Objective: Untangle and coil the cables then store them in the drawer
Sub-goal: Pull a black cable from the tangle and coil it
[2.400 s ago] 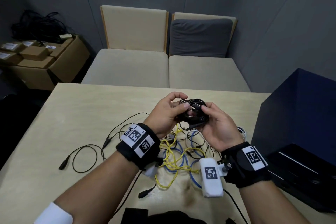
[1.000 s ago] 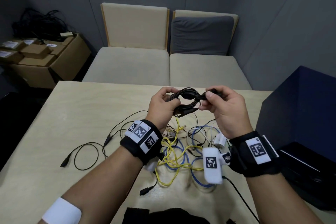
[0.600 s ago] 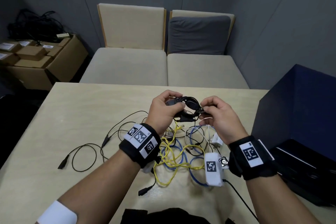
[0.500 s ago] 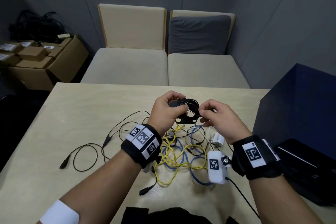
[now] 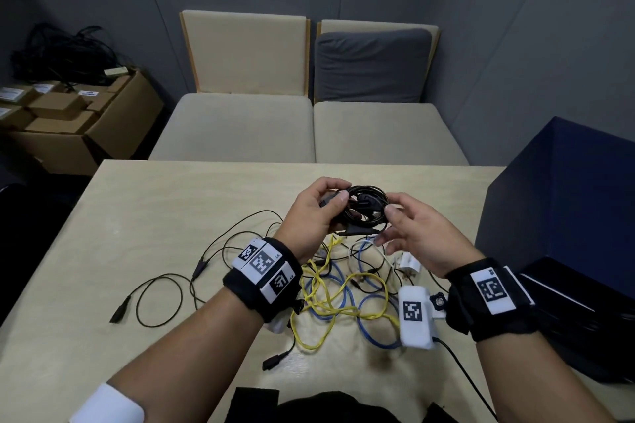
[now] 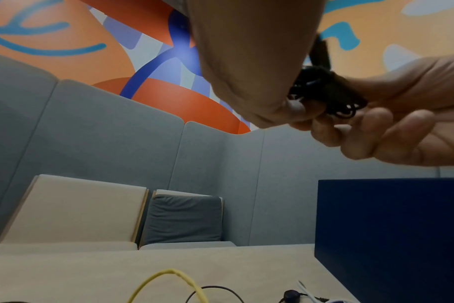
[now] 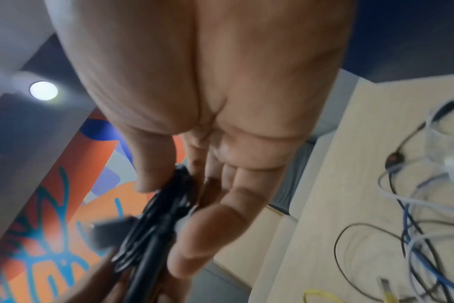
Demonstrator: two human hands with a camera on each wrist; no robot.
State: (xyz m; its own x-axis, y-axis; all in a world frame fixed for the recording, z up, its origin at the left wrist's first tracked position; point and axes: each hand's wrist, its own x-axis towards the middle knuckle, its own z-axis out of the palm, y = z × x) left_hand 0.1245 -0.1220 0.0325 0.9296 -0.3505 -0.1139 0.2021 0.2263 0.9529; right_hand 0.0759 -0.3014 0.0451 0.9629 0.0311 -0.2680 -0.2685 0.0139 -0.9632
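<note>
A black cable wound into a small coil (image 5: 366, 208) is held up above the table (image 5: 144, 216). My left hand (image 5: 335, 197) grips the coil's left side, thumb on top. My right hand (image 5: 386, 223) pinches its right side between thumb and fingers. In the left wrist view the coil (image 6: 324, 94) sits between my left hand (image 6: 285, 108) and the right hand's fingers (image 6: 376, 127). In the right wrist view the blurred coil (image 7: 163, 215) runs between thumb and fingers (image 7: 202, 235). Below lies a tangle of yellow, blue, white and black cables (image 5: 336, 295).
A dark blue drawer cabinet (image 5: 556, 209) stands at the table's right edge, with an open black drawer (image 5: 570, 312) low at its front. A loose black cable (image 5: 161, 299) lies at the left. A white plug (image 5: 409, 263) lies by the tangle. Cushioned seats stand behind the table.
Both hands rose with the coil, then came back down a little. My right hand shifted from pulling a cable end at the top to pinching the coil's right side.
</note>
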